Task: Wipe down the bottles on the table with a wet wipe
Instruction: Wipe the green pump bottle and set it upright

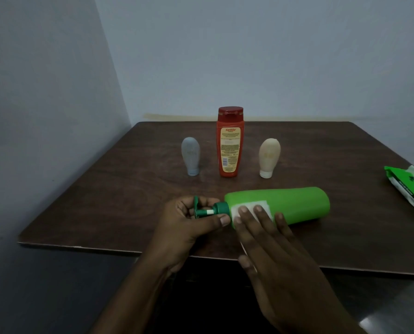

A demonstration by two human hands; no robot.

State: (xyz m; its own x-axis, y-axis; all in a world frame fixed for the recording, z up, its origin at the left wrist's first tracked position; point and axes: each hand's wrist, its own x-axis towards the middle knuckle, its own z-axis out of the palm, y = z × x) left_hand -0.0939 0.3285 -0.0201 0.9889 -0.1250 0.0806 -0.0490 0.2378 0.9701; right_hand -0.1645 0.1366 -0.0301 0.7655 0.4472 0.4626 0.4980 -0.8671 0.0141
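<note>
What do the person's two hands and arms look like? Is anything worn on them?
Both are bare. The left hand and the right hand show no gloves, rings, watch or bands. No sleeve is visible on either forearm up to the frame's lower edge. The fingernails are short and plain.

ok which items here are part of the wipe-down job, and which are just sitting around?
In the job:
- green pump bottle, held by left hand
- wet wipe, under right hand
- red bottle
- grey bottle
- beige bottle
- wipes pack

Lying about:
- nothing visible on the table
</note>
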